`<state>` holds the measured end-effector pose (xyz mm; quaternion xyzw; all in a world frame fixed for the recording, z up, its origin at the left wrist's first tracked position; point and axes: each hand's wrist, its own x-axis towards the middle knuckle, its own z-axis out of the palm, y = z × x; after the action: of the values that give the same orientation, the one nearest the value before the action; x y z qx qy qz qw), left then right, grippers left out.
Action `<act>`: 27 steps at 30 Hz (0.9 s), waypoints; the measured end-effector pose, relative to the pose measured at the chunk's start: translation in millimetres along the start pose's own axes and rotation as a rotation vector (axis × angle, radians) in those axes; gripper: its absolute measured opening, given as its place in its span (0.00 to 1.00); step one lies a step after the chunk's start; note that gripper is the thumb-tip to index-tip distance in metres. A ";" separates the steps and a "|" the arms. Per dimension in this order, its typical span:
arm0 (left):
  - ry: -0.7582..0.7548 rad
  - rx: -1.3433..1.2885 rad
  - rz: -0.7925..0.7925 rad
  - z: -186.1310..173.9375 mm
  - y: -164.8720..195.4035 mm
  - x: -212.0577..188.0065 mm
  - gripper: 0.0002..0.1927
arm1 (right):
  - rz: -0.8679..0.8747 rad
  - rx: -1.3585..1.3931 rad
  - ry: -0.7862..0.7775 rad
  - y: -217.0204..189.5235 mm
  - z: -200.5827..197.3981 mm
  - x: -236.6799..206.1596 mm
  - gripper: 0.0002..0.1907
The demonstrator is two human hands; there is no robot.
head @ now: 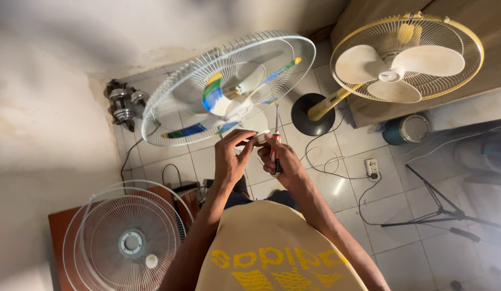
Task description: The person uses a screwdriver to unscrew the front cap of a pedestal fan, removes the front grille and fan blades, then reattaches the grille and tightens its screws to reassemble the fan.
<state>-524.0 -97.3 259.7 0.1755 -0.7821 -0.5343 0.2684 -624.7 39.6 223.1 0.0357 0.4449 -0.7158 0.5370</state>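
Note:
My left hand (230, 157) pinches a small white part (261, 137) between its fingertips, in front of my chest. My right hand (280, 161) touches the same part and grips a red and black screwdriver (275, 145), whose thin shaft points up toward the fan. Just beyond both hands stands a white fan (229, 89) with its rear wire guard on and its blades marked blue, green and yellow. The front of this fan is open toward me.
A loose white front fan guard (124, 237) lies on a brown stool (59, 231) at lower left. A cream fan (406, 59) on a black base stands at upper right, beside a dark tin (406, 129). Cables and a power strip (373, 167) cross the tiled floor. Dumbbells (124, 105) sit by the wall.

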 end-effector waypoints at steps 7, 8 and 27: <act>0.142 0.084 -0.046 -51.5 -38.1 17.2 0.08 | -0.037 0.128 -0.055 29.3 14.8 61.7 0.21; 0.135 0.074 -0.066 -58.7 -44.3 17.7 0.09 | -0.030 0.163 -0.039 31.7 15.3 69.2 0.21; 0.061 0.041 0.110 -97.9 -27.8 72.0 0.07 | -0.203 0.013 0.229 39.9 68.5 92.5 0.22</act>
<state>-522.1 -220.5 278.5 0.1540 -0.7926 -0.4971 0.3176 -602.4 -75.9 191.5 0.0753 0.4998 -0.7606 0.4074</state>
